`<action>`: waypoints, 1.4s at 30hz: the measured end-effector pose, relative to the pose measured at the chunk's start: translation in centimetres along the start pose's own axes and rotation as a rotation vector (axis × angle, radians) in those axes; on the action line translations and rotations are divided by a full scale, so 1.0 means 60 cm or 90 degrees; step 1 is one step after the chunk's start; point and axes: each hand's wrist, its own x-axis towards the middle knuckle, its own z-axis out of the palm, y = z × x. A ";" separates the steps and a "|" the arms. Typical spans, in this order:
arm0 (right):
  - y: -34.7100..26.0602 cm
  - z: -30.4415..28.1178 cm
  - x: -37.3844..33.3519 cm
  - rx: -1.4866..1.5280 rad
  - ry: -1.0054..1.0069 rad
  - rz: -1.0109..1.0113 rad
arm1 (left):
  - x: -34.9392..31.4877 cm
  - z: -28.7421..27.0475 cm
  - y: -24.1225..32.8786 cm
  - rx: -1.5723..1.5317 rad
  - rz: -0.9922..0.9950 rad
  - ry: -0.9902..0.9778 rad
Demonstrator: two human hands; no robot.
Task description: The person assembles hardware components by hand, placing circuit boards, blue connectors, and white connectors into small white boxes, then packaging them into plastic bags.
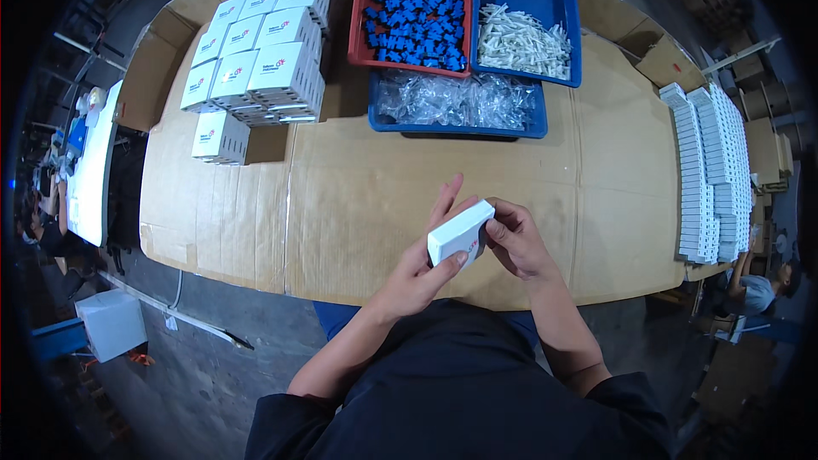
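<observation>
A small white box (461, 232) with a red mark on one face is held tilted above the near part of the table. My left hand (426, 268) is closed around its left side, thumb across the printed face and index finger stretched out beyond the box. My right hand (517, 243) pinches the box's right end between thumb and fingers; some of those fingertips are hidden behind it. Both forearms reach in from the lower edge.
Brown cardboard covers the table (358, 204). White boxes (277, 68) are stacked at the far left. A red tray (351, 34) holds blue parts, a blue tray (573, 34) white sticks, and another blue tray (460, 129) clear plastic bags. White pieces (711, 179) stand in rows at right.
</observation>
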 end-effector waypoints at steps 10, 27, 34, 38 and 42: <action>0.002 0.030 -0.001 -0.033 0.010 -0.073 | -0.003 0.002 0.012 -0.035 0.028 -0.028; -0.034 0.059 -0.007 -0.289 0.029 -0.154 | 0.004 -0.009 0.010 -0.012 0.019 0.135; -0.042 0.074 -0.005 -0.213 -0.031 -0.266 | -0.004 -0.019 0.006 0.045 0.201 0.059; -0.049 0.086 -0.013 -0.244 -0.005 -0.256 | -0.008 -0.015 0.005 -0.036 0.190 0.077; -0.055 0.080 -0.013 -0.325 -0.025 -0.313 | -0.009 -0.014 0.008 -0.045 0.183 0.068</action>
